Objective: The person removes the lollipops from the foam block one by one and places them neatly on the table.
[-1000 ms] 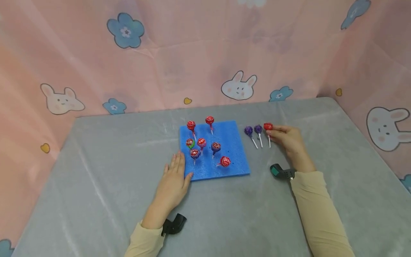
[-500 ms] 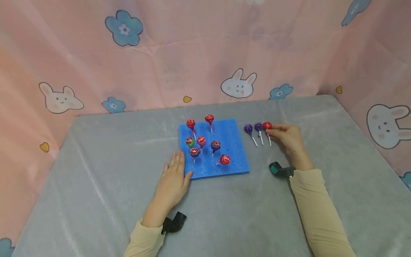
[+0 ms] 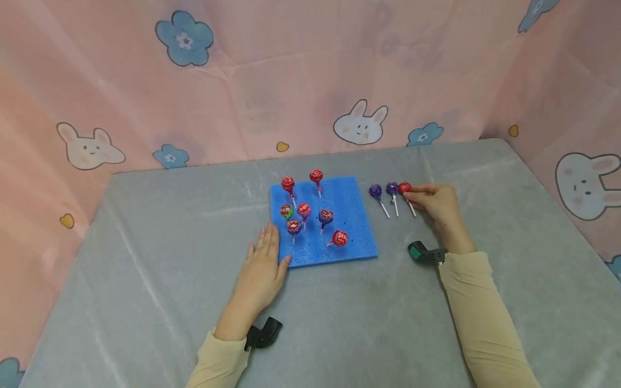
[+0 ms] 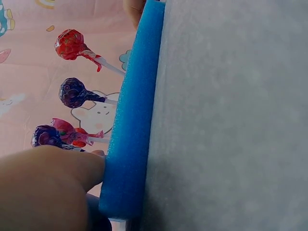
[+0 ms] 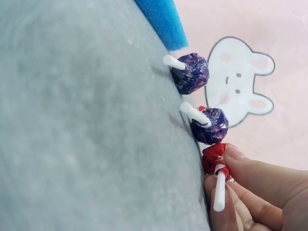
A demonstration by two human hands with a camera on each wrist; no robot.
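In the head view my right hand [image 3: 439,207] pinches a red lollipop [image 3: 405,187] between thumb and fingers at the table's back right. Two purple lollipops lie left of it, the nearer purple lollipop [image 3: 392,188] close beside the red head and the other purple lollipop [image 3: 375,191] farther left. The right wrist view has the thumb on the red wrapper [image 5: 214,158], its white stick [image 5: 219,192] pointing out. My left hand [image 3: 259,269] rests with straight fingers along the left edge of a blue foam board [image 3: 354,221]; its thumb touches the front left corner.
Several wrapped lollipops stand stuck in the board, among them a red lollipop [image 3: 316,176] at the back, a green and red lollipop [image 3: 287,211] at the left and a tilted red lollipop [image 3: 340,238] in front. A pink printed curtain [image 3: 271,81] hangs behind the grey table [image 3: 160,242].
The stick of the pinched red lollipop has swung to the right at its lower end. The middle purple lollipop sits slightly nearer the red one. My left hand stays at the board's edge.
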